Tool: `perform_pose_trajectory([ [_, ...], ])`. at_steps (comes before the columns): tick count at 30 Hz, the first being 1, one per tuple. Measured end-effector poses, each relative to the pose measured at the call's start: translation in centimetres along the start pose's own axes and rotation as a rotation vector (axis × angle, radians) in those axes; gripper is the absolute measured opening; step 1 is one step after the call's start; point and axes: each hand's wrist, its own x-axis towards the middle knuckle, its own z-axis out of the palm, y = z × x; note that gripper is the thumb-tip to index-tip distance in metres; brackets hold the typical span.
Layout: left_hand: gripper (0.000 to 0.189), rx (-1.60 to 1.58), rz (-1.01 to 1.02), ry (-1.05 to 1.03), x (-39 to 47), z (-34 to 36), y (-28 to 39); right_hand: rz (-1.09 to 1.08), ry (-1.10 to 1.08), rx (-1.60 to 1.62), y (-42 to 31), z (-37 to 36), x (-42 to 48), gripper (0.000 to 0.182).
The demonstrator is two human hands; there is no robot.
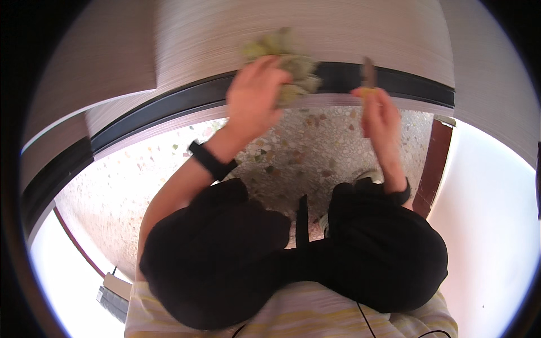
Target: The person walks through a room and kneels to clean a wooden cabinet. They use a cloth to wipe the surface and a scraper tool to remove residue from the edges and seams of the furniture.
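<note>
My left hand [255, 95], with a black band on its wrist, holds a crumpled yellow-green cloth [298, 69]. The cloth lies over the black strip [169, 105] along the base of a wood-grain furniture panel [338, 29], and part of it reaches onto the panel above. In my right hand [382, 116] is a small bladed tool with a yellow handle [369, 92]. Its metal blade [369, 72] points up in front of the same strip, right of the cloth. Blur hides the exact kind of tool and whether its tip touches the panel.
Below me is a speckled terrazzo floor [296, 156], between my knees in black trousers [219, 253]. A white wall [486, 219] with a dark red skirting board [435, 162] stands at the right. Another wood-grain panel [105, 46] juts out at upper left. A grey box-like object [112, 302] is at lower left.
</note>
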Motion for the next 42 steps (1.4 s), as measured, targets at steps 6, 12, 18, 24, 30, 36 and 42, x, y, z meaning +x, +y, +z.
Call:
perform_pose_trajectory([
  [6, 0.045, -0.084, 0.365, -0.189, 7.9, 6.0, 6.1, -0.162, 0.157, 0.030, -0.7, -5.6, 0.3, 0.029],
  [12, 0.042, -0.142, 0.400, -0.244, 7.0, 5.4, 4.2, -0.238, 0.084, 0.005, -2.5, -4.7, 1.9, 0.027],
  [18, 0.038, -0.121, 0.127, -0.260, 2.7, -0.9, 0.3, -0.304, -0.008, -0.047, -4.4, -4.2, 3.3, 0.026],
  [24, 0.049, 0.153, -0.153, -0.152, -5.8, -9.2, -6.3, -0.387, -0.076, -0.304, -4.8, -2.4, 5.1, 0.024],
  [30, 0.033, 0.527, -0.984, 0.057, -22.3, -20.9, -12.8, -0.521, -0.231, -0.504, -4.9, 2.4, 7.2, 0.020],
  [36, 0.037, 0.734, -0.974, 0.358, -24.0, -23.7, -14.9, -0.636, -0.277, -0.436, -5.1, 4.5, 9.7, 0.018],
  [42, 0.039, 0.500, -0.650, 0.288, -17.1, -16.9, -20.2, -0.572, -0.383, -0.270, -10.1, 13.1, 8.1, 0.019],
])
